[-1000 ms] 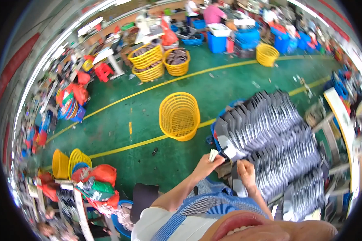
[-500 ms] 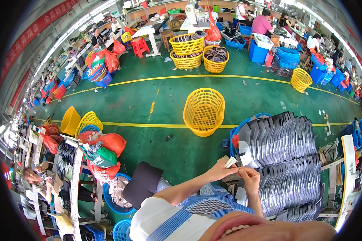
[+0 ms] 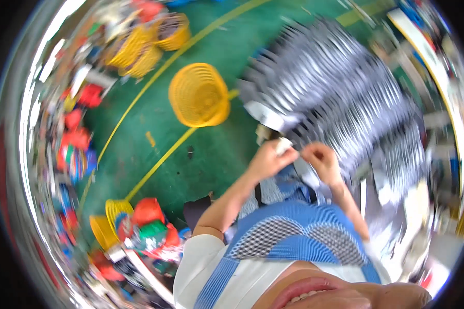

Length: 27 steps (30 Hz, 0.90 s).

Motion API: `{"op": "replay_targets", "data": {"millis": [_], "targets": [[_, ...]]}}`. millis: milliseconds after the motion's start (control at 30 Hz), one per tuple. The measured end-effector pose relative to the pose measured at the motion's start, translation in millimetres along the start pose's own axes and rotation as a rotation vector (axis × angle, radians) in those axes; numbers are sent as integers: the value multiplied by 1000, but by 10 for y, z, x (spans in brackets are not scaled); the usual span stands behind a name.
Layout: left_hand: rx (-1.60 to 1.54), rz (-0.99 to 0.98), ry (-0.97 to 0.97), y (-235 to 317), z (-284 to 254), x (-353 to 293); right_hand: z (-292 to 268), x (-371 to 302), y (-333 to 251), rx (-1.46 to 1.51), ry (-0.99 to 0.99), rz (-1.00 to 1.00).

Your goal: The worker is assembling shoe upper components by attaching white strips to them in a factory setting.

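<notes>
My left hand (image 3: 272, 158) is closed around a small bundle of whitish strips (image 3: 283, 146), whose end sticks out above the fingers. Just to its right, my right hand (image 3: 322, 162) has thumb and fingertips drawn together in a pinch; whatever they hold, if anything, is too small and blurred to name. A narrow gap lies between the two hands. Beyond and right of them stand long rows of overlapping dark grey, shiny flat pieces (image 3: 340, 82), smeared by motion. A white sheet-like piece (image 3: 264, 115) lies at the near left edge of the rows.
A yellow plastic basket (image 3: 200, 95) stands on the green floor (image 3: 134, 144) ahead to the left. Farther off are filled yellow baskets (image 3: 134, 51). Red and green bags (image 3: 152, 224) crowd the lower left. A pale rail (image 3: 423, 64) curves along the right.
My view has swung round to the right, so the floor basket now appears farther left. My hands have drawn slightly apart, the left one keeping the whitish bundle.
</notes>
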State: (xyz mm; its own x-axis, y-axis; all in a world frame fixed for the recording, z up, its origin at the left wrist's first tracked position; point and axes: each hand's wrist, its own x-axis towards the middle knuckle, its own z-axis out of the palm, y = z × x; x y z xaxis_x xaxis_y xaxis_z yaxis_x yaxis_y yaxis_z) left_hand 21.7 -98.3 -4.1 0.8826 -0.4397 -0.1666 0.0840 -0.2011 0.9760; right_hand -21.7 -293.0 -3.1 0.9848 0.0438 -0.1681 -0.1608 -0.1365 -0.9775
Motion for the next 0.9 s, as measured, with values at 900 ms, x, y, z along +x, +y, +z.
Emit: {"op": "replay_targets", "data": {"millis": [900], "targets": [[824, 249, -261, -172, 1886, 3297, -2707, 387, 1695, -476, 1028, -103]]}}
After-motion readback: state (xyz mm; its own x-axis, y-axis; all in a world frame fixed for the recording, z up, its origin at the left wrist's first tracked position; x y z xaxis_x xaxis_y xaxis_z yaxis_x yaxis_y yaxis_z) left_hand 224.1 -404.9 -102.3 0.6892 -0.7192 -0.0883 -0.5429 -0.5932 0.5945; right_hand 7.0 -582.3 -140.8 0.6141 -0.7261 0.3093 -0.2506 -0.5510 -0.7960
